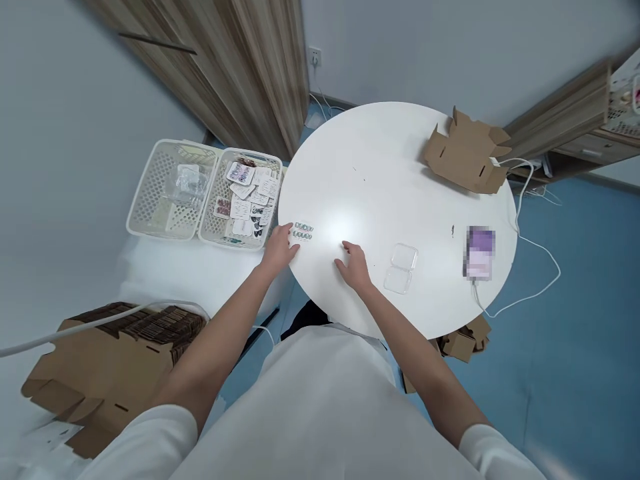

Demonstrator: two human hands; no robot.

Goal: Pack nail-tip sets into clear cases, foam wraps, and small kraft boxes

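Note:
A small white card (pixel 303 231) with two rows of greenish oval pieces, like false nails, lies near the left edge of the round white table (pixel 370 167). My left hand (pixel 278 251) is at the card's left end, thumb and forefinger apart beside its corners; whether they touch it is hard to tell. Over the table's near side, my right hand (pixel 355 267) is empty, its thumb and forefinger spread. To the right of that hand lies a clear plastic case (pixel 401 268), unfolded with both halves showing.
Left of the table stand a white basket (pixel 273 160) of similar cards and another basket (pixel 131 217) with clear plastic packaging. A cardboard box (pixel 465 157) sits at the back right, near a blurred purple device (pixel 480 253) on a white cable. Flattened cartons (pixel 120 367) lie lower left.

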